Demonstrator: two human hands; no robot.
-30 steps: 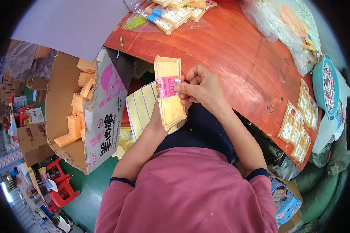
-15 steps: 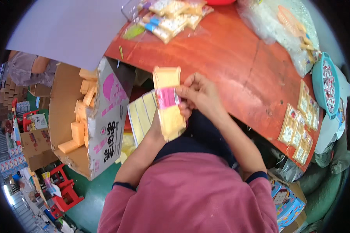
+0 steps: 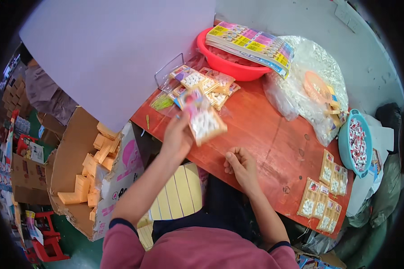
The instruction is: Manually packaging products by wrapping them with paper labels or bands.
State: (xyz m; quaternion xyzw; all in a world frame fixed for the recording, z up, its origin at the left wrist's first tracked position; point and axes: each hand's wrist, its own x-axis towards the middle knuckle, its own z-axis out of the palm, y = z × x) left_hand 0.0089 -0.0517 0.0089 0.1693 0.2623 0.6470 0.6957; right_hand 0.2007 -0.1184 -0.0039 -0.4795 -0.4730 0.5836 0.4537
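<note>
Slipping looks the likeliest trouble for the filled pack point(image 3: 206, 125), a pale tray with white pieces showing, held tilted above the bench point(image 3: 260, 134) close to its front edge. The left hand point(image 3: 178, 132) is closed on its left side alone, so a weak pinch might let the free side drop. The right hand point(image 3: 241, 165), loosely half-curled near that edge with nothing visible in it, stands apart and gives no support. A fall nearer the person could miss the bench and strike the striped yellow sheet point(image 3: 179, 193) below. Just beyond the pack, the uneven heap of packs point(image 3: 220, 94) offers sloping footing; anything laid there carelessly might slide or press onto the green sticks point(image 3: 163, 102). Farther back, the printed stack point(image 3: 251, 45) overhangs the red basin point(image 3: 233, 69), so a knock could tip it.
</note>
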